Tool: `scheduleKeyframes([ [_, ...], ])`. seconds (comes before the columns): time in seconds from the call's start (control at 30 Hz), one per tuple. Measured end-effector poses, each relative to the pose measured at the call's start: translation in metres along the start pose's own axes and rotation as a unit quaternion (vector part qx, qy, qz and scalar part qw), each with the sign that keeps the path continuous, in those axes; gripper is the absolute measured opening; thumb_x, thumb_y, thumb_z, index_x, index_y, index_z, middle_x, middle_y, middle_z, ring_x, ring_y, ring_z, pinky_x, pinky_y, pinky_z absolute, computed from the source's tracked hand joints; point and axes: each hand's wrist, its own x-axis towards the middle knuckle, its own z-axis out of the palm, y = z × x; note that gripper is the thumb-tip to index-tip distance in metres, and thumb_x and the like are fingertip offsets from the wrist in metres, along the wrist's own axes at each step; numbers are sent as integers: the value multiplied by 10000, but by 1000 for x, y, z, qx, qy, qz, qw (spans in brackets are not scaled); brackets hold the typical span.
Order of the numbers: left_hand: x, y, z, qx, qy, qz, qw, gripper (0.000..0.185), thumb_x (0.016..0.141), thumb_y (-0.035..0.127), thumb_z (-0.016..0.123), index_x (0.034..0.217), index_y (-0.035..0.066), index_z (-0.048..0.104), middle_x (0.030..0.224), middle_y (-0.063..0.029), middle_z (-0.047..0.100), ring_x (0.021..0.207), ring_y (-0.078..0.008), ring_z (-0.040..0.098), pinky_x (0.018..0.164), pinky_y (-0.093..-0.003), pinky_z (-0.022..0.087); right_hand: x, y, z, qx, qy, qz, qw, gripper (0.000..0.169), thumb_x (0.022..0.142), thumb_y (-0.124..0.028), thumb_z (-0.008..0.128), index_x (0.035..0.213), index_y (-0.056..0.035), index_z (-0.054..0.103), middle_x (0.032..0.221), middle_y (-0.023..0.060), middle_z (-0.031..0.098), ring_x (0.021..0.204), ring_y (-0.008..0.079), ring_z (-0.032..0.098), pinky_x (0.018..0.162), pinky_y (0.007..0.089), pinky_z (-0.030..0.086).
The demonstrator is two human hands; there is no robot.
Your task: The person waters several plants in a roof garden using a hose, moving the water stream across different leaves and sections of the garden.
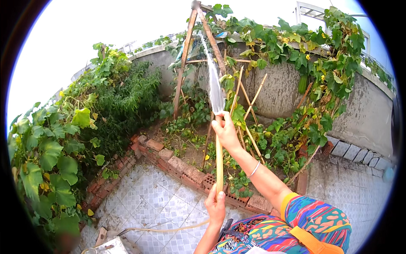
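Observation:
A yellow garden hose (219, 158) points up and away from me over a brick-edged vegetable bed. Near its mouth my right hand (225, 130) grips it, fingertips pressed at the opening. Lower down, my left hand (216, 204) is closed around the same hose. From the mouth a fanned spray of water (216, 92) shoots towards the far plants and the wooden A-frame (184, 63). Behind my left hand, a thinner stretch of hose (171, 229) runs left across the tiles.
A low brick border (187, 171) edges the bed. Crossed bamboo stakes (250, 106) stand among the plants. Vines climb the concrete wall (272, 92), where a green gourd (302, 83) hangs. Leafy vines (50, 152) crowd the left. A whitish box-like object (111, 247) sits at lower left on the tiled floor (152, 193).

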Motion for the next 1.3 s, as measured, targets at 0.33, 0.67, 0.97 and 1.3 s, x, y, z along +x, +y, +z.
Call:
scheduleKeyframes([
  [0.33,-1,-9,-39,56,-25,-54,997,348,846,51,466,1186,-20,490,592,56,407,469,-13,356,403,-170,297,-26,66,22,-8,18,103,995,240,843,-153,539,1011,-70,390,760,35,465,669,121,468,609,293,414],
  [0.67,19,-8,-81,-6,38,-39,998,357,844,54,453,1189,-35,474,580,41,404,460,-15,341,388,-163,279,-10,36,98,43,-50,12,998,301,836,-163,541,1067,-69,373,663,12,474,591,86,436,541,267,384],
  [0.97,70,-9,-105,-7,94,-12,995,380,830,74,446,1191,-41,469,538,21,399,431,-37,341,371,-178,280,27,43,159,58,-75,-16,995,295,831,-170,541,1063,-88,378,658,23,497,577,95,475,530,270,402],
  [1.3,200,-18,-122,17,119,-5,993,373,839,107,428,1180,-34,481,529,6,406,415,-47,345,360,-184,283,132,69,223,61,-60,-56,995,262,829,-148,537,1039,-84,394,593,66,491,524,160,521,500,314,415],
])
